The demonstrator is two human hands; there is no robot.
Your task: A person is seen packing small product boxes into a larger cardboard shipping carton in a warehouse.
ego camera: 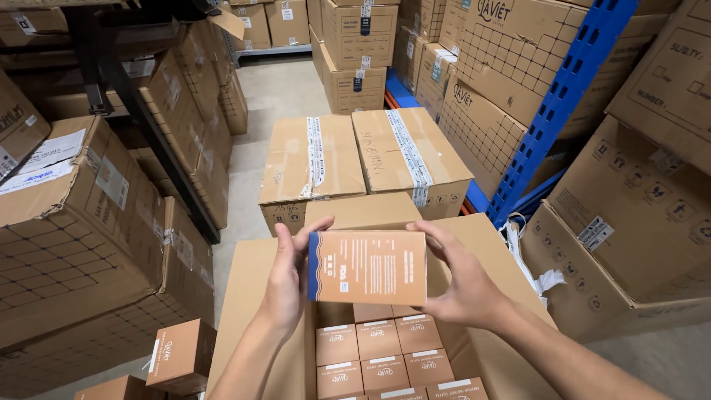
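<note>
In the head view, you held a small tan carton (368, 267) with a blue wavy band down its left edge, lying on its side just above the open shipping case (255, 296). Your left hand (287, 280) clasped the carton's banded left end, thumb along the top edge and fingers wrapped behind. Your right hand (461, 280) closed on its right end, thumb on the top corner, so both hands gripped the same carton between them.

Inside the case, directly below the carton, stood rows of matching small cartons (381, 363), upright and packed edge to edge, their tops showing. Beyond the case, touching its far side, sat two taped cardboard boxes (363, 159) side by side. To the left of the case, low on the floor, lay two loose small cartons (180, 355), one tilted. Stacked large boxes (74, 244) rose further left of the case, and a blue rack upright (563, 104) slanted to its right, among more stacked boxes.
</note>
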